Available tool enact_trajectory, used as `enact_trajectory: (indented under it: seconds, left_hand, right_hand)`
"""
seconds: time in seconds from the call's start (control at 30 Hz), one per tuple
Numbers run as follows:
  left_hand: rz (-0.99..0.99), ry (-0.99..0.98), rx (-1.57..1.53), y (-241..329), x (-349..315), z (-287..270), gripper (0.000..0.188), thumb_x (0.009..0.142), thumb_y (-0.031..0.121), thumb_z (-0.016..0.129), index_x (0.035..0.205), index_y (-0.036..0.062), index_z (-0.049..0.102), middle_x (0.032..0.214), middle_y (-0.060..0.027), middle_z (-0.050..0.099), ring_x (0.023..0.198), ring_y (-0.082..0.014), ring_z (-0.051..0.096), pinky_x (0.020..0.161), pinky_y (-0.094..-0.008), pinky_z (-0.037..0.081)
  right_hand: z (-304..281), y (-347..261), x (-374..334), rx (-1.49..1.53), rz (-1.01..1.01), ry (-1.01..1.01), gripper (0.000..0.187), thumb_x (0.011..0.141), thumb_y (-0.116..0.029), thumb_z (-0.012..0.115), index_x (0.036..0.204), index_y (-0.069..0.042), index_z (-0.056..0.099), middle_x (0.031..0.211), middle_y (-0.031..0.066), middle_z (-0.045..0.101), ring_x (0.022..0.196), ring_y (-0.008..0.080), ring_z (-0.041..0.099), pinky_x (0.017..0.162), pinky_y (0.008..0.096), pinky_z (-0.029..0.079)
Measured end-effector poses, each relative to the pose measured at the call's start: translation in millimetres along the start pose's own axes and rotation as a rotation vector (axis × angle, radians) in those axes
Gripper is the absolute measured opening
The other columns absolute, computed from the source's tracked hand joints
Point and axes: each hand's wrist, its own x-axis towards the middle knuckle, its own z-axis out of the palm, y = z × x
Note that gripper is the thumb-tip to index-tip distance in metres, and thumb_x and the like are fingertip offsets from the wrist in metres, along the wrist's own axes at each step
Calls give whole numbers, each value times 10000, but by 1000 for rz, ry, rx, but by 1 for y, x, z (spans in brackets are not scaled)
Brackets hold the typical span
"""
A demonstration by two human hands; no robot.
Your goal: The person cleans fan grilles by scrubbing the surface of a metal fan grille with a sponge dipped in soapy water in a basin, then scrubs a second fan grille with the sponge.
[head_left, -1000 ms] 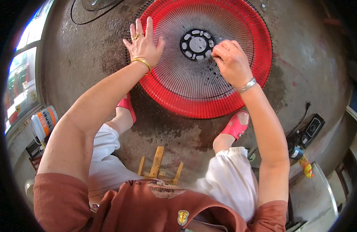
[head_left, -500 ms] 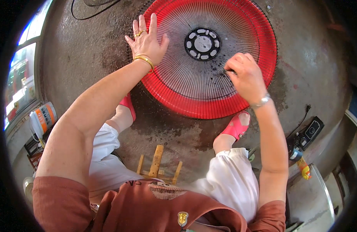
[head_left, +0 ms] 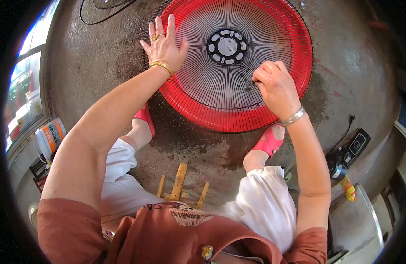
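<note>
A round black wire fan grille [head_left: 229, 90] lies over a wide red basin [head_left: 225, 122] on the floor in front of me. My left hand [head_left: 166, 48] is open, its fingers spread over the left side of the grille's rim. It wears a ring, with a gold bangle at the wrist. On the grille's right part, my right hand [head_left: 275, 83] is closed around a small dark brush-like thing [head_left: 248, 85]. Its end touches the wires, and the fingers hide most of it. Dark wet specks dot the wires between it and the black hub ring [head_left: 227, 46].
Behind my knees is a small wooden stool [head_left: 179, 181]. A white and orange bucket [head_left: 52, 134] stands at the left by a window. To the right are a black device with a plug cord [head_left: 357, 143] and a yellow-ended bottle [head_left: 348, 189]. A black cable [head_left: 90, 22] lies top left.
My right hand has shifted slightly, with the dark brush-like thing still on the wires. The left hand stays on the rim. The whole view has moved a little.
</note>
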Motion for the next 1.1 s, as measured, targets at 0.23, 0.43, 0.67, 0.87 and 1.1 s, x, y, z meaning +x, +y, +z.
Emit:
enact_trajectory:
  seconds: [0.23,0.43,0.67,0.87,1.1]
  left_hand:
    - [16,-27,-18,14,4,0,766,890,461,490,1526,200,153,1572,-184,130,1448,-379,122,1073,-676,168]
    - [22,-18,-19,11,3,5,765,892,472,484,1527,214,147,1575,-176,129,1450,-374,118,1078,-671,165]
    - [34,7,-9,3,2,3,756,886,445,488,1522,193,166,1570,-187,139,1442,-392,138,1080,-674,155]
    - [34,-12,-21,11,7,6,767,884,462,493,1525,209,157,1577,-167,127,1446,-381,129,1072,-684,160]
    - [47,14,-23,1,3,5,758,882,471,486,1523,228,163,1575,-160,136,1443,-379,136,1062,-695,168]
  right_hand:
    - [35,5,34,15,-45,251,98,790,-54,628,859,-110,588,873,51,538,863,280,512,736,368,473]
    - [11,16,25,317,93,356,171,714,-44,721,862,-74,639,878,73,626,876,253,603,784,333,495]
    - [-49,29,-32,376,356,440,231,744,8,718,961,-45,664,919,53,653,870,161,624,813,278,482]
    - [-6,7,-15,16,36,280,186,735,-19,646,895,-112,673,882,36,606,915,265,550,785,344,487]
    - [-7,10,-65,-43,79,285,160,676,12,648,804,-83,668,842,39,596,852,264,551,755,334,472]
